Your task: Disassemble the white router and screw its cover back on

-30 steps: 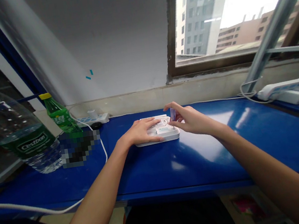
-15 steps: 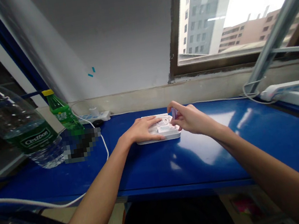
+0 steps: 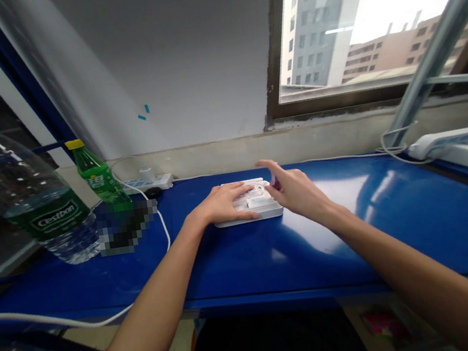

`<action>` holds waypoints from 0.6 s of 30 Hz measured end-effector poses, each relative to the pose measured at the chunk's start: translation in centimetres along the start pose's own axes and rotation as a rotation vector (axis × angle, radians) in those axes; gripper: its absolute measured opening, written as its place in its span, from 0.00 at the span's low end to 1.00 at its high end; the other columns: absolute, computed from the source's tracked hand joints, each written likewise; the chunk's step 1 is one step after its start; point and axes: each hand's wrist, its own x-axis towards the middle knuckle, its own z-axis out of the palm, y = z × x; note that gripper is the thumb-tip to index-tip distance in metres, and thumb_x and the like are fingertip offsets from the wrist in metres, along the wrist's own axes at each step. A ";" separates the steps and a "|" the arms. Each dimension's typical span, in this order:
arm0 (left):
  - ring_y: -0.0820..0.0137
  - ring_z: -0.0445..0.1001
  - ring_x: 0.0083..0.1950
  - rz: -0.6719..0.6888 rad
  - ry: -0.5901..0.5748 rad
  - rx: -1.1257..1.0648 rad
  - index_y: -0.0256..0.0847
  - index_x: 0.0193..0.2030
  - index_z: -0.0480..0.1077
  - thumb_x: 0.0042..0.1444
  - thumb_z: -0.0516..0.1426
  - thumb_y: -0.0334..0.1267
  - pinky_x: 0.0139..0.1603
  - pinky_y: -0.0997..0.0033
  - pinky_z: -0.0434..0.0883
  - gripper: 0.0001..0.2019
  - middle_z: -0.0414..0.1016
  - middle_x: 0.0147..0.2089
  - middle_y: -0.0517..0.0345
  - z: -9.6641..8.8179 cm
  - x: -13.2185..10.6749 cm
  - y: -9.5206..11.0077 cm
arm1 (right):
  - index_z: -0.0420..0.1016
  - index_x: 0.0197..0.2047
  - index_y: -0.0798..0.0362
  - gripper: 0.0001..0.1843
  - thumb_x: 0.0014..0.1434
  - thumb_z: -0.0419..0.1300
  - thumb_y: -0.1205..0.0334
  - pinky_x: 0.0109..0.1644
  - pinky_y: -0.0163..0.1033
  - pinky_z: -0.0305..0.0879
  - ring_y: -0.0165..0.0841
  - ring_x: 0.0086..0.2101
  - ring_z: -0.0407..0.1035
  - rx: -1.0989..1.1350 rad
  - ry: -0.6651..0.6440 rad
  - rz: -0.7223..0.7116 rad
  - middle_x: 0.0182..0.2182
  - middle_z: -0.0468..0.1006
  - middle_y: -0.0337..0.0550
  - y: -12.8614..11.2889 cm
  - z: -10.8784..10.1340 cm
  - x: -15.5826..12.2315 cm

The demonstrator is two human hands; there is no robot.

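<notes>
A white, flat plastic case [image 3: 269, 213] with rounded corners and ribbed inner parts lies on the blue table. My left hand [image 3: 222, 201] rests spread across its left side, fingers stretched over the top and thumb along the near edge. Over the case's right end is my right hand [image 3: 295, 190], its index finger raised and pointing left. Between that thumb and the curled fingers is a small purple-handled tool [image 3: 275, 182], mostly covered by the hand. Its tip is hidden, so I cannot tell whether it touches the case.
On the left stand a large water bottle [image 3: 55, 218] and a green bottle with a yellow cap [image 3: 101, 176]. A power strip [image 3: 160, 182] and white cable [image 3: 163, 226] lie near them. Another power strip with adapters [image 3: 455, 141] sits at right. Wall and window rise behind the table [image 3: 237, 262].
My right index finger has lifted and straightened away from the purple-handled tool, and the hand has turned slightly. My left hand and the case have stayed in place.
</notes>
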 end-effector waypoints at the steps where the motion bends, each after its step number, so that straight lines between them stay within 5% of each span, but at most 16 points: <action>1: 0.52 0.54 0.76 -0.005 -0.003 0.001 0.54 0.75 0.56 0.52 0.55 0.75 0.74 0.50 0.51 0.48 0.54 0.77 0.53 0.0 0.0 0.0 | 0.57 0.70 0.51 0.33 0.62 0.56 0.66 0.35 0.39 0.62 0.37 0.30 0.72 0.047 0.000 -0.008 0.30 0.77 0.41 0.1 -0.2 0.0; 11: 0.48 0.56 0.75 -0.073 -0.006 0.013 0.54 0.74 0.58 0.52 0.52 0.78 0.73 0.45 0.54 0.48 0.55 0.76 0.54 -0.5 -0.1 0.9 | 0.50 0.72 0.50 0.38 0.63 0.61 0.56 0.39 0.45 0.71 0.39 0.30 0.74 0.258 0.192 0.047 0.33 0.78 0.43 2.1 -1.7 0.4; 18: 0.50 0.55 0.75 -0.069 -0.025 0.036 0.54 0.74 0.56 0.55 0.51 0.76 0.73 0.45 0.52 0.46 0.53 0.77 0.52 -0.5 -0.1 0.8 | 0.61 0.68 0.49 0.28 0.65 0.56 0.61 0.36 0.44 0.65 0.39 0.28 0.71 -0.131 0.164 0.049 0.28 0.75 0.42 5.7 -2.2 0.4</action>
